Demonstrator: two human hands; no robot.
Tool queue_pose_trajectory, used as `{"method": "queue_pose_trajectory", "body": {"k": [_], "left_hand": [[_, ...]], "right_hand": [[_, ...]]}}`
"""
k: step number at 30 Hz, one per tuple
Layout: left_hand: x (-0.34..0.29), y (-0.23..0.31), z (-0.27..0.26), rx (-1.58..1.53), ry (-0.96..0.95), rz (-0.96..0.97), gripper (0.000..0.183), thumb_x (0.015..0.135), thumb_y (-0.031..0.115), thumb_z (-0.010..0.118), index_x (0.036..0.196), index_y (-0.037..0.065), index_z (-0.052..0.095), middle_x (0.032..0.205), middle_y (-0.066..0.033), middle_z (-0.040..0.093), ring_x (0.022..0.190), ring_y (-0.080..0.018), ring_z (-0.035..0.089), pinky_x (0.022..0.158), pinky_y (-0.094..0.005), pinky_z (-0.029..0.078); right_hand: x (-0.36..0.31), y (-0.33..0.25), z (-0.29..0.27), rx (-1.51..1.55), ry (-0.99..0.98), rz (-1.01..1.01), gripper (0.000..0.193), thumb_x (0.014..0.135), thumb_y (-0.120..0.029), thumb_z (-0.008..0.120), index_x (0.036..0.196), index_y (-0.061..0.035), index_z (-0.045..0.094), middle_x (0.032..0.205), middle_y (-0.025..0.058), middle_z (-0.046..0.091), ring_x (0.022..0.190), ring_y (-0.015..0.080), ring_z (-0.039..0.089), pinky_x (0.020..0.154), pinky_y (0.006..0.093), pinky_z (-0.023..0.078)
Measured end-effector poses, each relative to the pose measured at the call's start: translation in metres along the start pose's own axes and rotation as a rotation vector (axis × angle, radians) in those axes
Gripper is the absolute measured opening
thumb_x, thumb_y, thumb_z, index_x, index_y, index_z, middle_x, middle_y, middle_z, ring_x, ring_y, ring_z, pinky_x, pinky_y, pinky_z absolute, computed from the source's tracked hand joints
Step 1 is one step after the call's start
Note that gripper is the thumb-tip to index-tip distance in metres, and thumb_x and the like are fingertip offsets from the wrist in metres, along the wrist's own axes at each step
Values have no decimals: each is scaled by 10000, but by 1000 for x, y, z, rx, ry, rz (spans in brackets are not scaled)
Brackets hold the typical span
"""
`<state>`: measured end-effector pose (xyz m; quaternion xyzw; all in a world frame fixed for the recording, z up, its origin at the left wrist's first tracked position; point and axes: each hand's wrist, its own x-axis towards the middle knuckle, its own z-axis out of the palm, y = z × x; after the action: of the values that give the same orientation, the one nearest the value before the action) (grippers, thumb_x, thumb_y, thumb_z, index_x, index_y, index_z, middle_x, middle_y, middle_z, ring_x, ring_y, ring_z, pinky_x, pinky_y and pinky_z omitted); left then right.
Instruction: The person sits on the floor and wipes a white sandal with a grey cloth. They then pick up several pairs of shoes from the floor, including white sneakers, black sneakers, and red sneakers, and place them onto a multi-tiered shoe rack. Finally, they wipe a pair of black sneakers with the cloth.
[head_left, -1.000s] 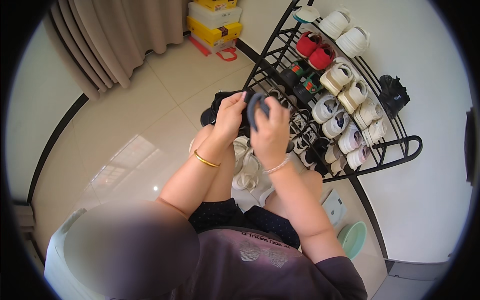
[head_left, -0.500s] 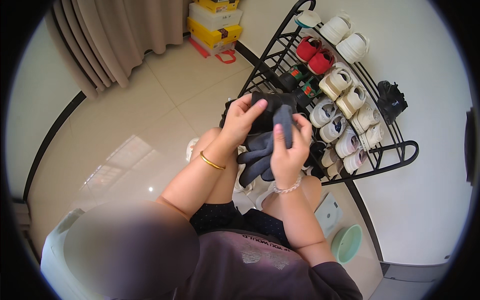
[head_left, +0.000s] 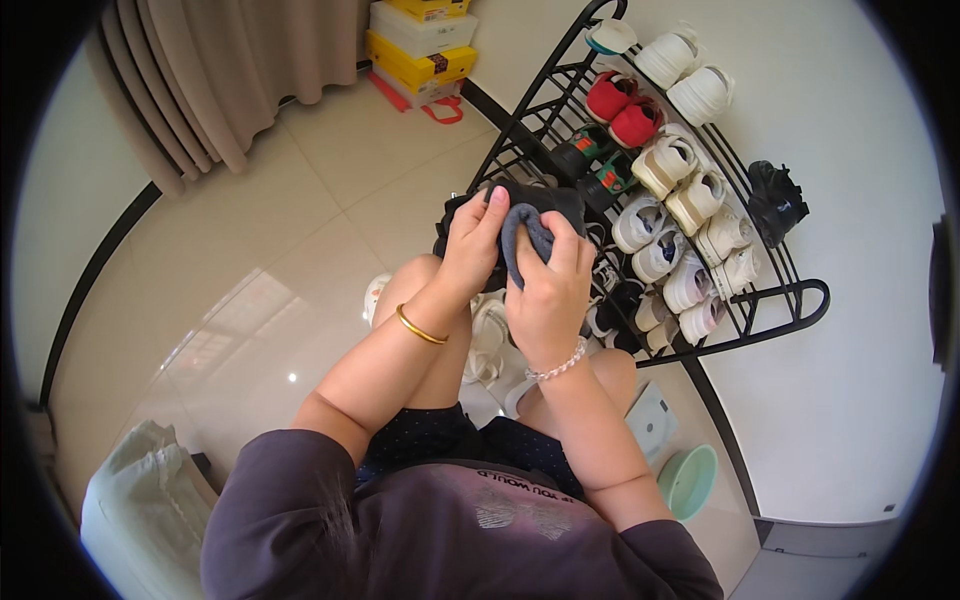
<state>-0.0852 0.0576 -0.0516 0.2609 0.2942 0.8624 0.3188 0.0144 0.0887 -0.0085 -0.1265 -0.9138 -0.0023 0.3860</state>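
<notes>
Above my knees, my right hand [head_left: 548, 295] holds a grey glove [head_left: 515, 262] by its rounded cuff, with fingertips at the opening. The glove's fingers are out of sight behind my hand. My left hand [head_left: 472, 245] is closed beside it, its thumb lying along a dark black item [head_left: 545, 200]. This item is bulky and smooth and spreads behind both hands. Most of it is covered, so its kind cannot be told. The grey cuff rests in front of it, close to my left thumb.
A black metal shoe rack [head_left: 740, 348] with several pairs of shoes stands ahead to the right, a black boot [head_left: 776, 203] at its right side. White shoes [head_left: 485, 340] lie below my hands. Stacked shoe boxes [head_left: 425, 40], a scale [head_left: 652, 422] and a green basin [head_left: 688, 482] are around me.
The glove has turned so that its cuff opening faces me, and its dangling fingers no longer show. My right hand has shifted left and closer to my left hand.
</notes>
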Motion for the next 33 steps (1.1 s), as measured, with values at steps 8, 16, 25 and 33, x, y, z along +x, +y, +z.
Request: {"method": "queue_pose_trajectory", "body": {"k": [8, 16, 25, 33], "left_hand": [[8, -15, -13, 529, 245, 268, 326, 932, 265, 426, 787, -10, 526, 618, -62, 523, 579, -122, 444, 551, -277, 390], [10, -9, -16, 469, 321, 230, 367, 940, 292, 416, 742, -7, 492, 621, 2, 458, 619, -98, 395, 575, -264, 373], [14, -20, -20, 324, 403, 68, 370, 932, 306, 447, 696, 24, 492, 623, 47, 432, 585, -58, 350, 519, -224, 335], [11, -8, -24, 119, 434, -39, 343, 923, 317, 460, 711, 53, 517, 629, 37, 480, 563, -54, 400, 511, -208, 356]], "right_hand": [[26, 12, 1, 47, 9, 156, 215, 744, -98, 623, 943, -17, 625, 989, 139, 496, 861, 312, 474, 759, 384, 405], [44, 66, -14, 92, 130, 409, 194, 815, -133, 577, 888, 44, 611, 941, 172, 505, 890, 320, 491, 814, 376, 386], [39, 28, -19, 127, -188, -24, 221, 717, -84, 638, 936, -56, 641, 1003, 97, 521, 846, 293, 470, 755, 359, 418], [24, 14, -18, 220, -212, -195, 286, 597, -1, 611, 879, -41, 631, 1017, 42, 533, 817, 259, 464, 734, 331, 430]]}}
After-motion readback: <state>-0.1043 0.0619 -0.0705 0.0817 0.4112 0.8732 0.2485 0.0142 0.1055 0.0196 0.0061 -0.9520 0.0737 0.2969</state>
